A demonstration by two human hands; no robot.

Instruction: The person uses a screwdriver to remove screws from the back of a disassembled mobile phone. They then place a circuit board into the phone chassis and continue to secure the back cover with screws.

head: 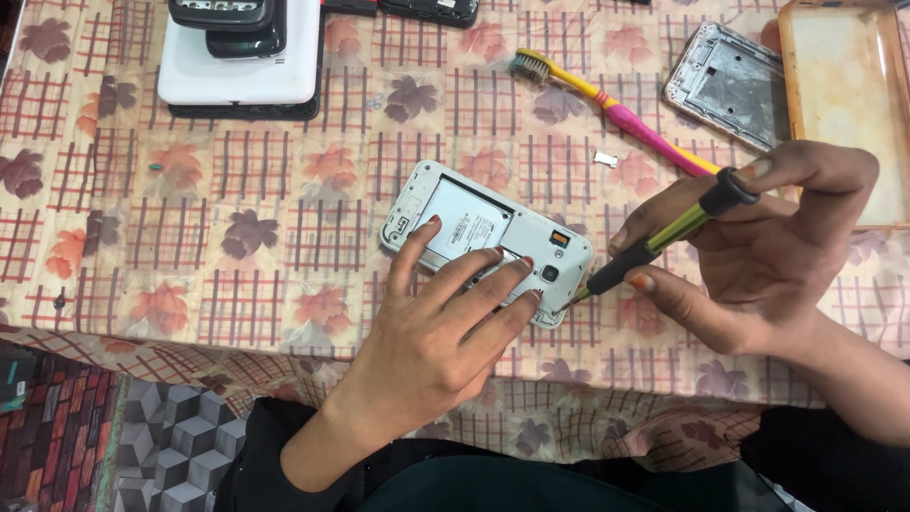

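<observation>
Spread over the table (190, 256): a leaf-and-check patterned cloth, hanging over the near edge; at the far left, a stack of devices, a white tablet (242, 71) with dark phones on top; at the far right, a clear orange-tinted case (848, 104) and beside it a bare metal phone frame (730, 85); between them, a yellow-and-pink toothbrush (616, 109) lying aslant, with a small metal scrap (605, 158) just beside it.

At the middle, face down: a white phone (474, 232), back cover already off, battery bay open and showing no battery, inner frame not yet lifted and apparently fastened, so judged early in the opening-up, with screws left to draw.

Left hand (445, 322): fingers spread flat, pressing the phone's near edge against the table. Right hand (768, 246): pinching a green-and-black screwdriver (664, 237), forefinger capping its end, tip set at the phone's near right corner.
</observation>
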